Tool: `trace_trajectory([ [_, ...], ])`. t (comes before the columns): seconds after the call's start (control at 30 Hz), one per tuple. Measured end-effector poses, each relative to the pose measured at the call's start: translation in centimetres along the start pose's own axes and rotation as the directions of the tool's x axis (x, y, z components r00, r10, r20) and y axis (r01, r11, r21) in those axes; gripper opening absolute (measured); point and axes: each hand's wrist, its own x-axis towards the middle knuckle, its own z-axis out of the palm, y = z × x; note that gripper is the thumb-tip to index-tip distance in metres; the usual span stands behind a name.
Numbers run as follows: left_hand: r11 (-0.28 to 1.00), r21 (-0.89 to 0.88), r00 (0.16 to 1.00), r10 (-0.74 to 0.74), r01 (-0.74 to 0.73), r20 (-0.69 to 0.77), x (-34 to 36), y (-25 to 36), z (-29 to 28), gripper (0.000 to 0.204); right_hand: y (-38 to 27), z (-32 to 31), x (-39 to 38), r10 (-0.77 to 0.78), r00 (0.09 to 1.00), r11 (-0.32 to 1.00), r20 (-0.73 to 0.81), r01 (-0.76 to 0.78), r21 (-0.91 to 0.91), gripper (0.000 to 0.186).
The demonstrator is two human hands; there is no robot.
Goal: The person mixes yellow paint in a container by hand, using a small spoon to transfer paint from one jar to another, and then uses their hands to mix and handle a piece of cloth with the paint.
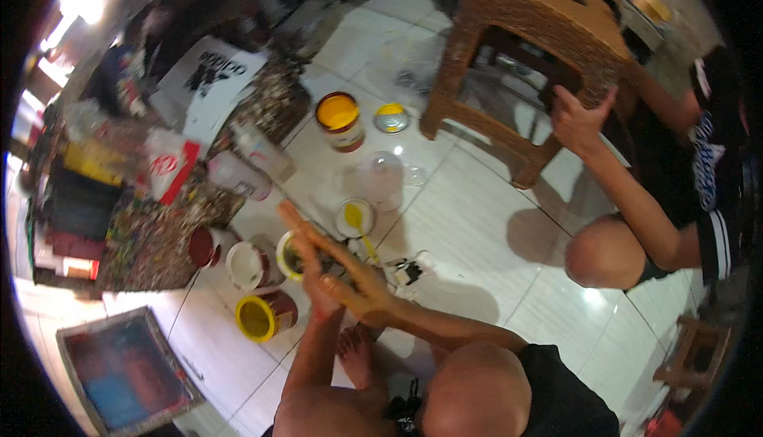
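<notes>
My left hand (316, 298) and my right hand (367, 292) meet palm against palm, fingers stretched out and pointing up and left. Nothing shows between them. Partly hidden behind them is a tub with a yellow rim (284, 257). To their left stand a white tub (246, 267), a dark red tub (208, 244) and a yellow-rimmed tub (256, 319). Just beyond the fingers, a yellow plastic spoon (354, 216) lies across a round white lid (342, 225). Farther off are an open can of yellow paint (340, 112) and its yellow-smeared lid (391, 119).
At the right, another person's hand (579, 120) touches a brown stool (548, 23). Two plastic bottles (238, 176) lie near a speckled board (159, 234). A clear cup (381, 181) stands on the tiles. A framed screen (127, 377) lies lower left, a small stool (693, 351) lower right.
</notes>
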Motion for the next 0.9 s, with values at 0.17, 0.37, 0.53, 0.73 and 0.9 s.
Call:
trace_trajectory([
  [0.17,0.992,-0.005,0.987,0.127,-0.127,0.102,-0.2,0.5,2.1,0.063,0.4,-0.6,0.8,-0.123,0.992,0.991,-0.037,0.120,-0.066,0.042],
  [0.37,0.928,-0.349,0.970,-0.046,0.129,0.238,-2.3,0.7,2.8,0.063,-0.2,-2.0,4.3,-0.290,0.957,0.944,-0.024,0.282,-0.174,0.033],
  [0.53,0.857,-0.509,0.997,-0.047,0.076,0.069,0.5,3.3,1.4,0.080,-1.4,1.3,1.1,-0.275,0.959,0.911,0.073,0.284,-0.299,0.034],
  [0.73,0.643,-0.744,0.968,0.017,0.182,0.251,2.2,3.8,0.0,0.094,-1.9,0.2,-1.8,-0.228,0.955,0.920,0.192,0.276,-0.279,0.027],
  [0.9,0.737,-0.614,0.930,-0.057,0.284,0.362,0.5,4.7,1.2,0.093,-4.8,-2.7,3.3,-0.166,0.986,0.908,0.009,0.157,-0.389,0.023],
])
